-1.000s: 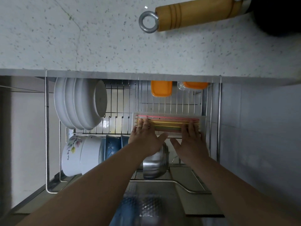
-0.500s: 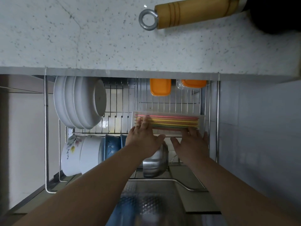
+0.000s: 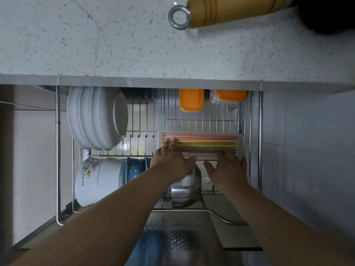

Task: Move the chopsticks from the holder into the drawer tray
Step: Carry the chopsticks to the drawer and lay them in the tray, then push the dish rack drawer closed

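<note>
Several coloured chopsticks (image 3: pixel 207 144) lie side by side in a clear plastic tray (image 3: pixel 241 145) set in the right half of the pulled-out wire drawer (image 3: pixel 57 150). My left hand (image 3: pixel 171 162) reaches to the tray's left end, its spread fingertips resting flat on the chopstick ends. My right hand (image 3: pixel 228 169) sits at the tray's front right edge, fingers apart and touching the rim, gripping nothing. No holder is in view.
White bowls (image 3: pixel 96 118) stand on edge at the drawer's back left. More bowls (image 3: pixel 96 181) and a steel bowl (image 3: pixel 186 191) stand in front. Two orange-lidded boxes (image 3: pixel 191 99) sit at the back. A wooden pan handle (image 3: pixel 230 10) overhangs the speckled countertop (image 3: pixel 115 35).
My right hand has drawn back from on top of the chopsticks to the tray's front edge. My left hand has stayed on the left ends.
</note>
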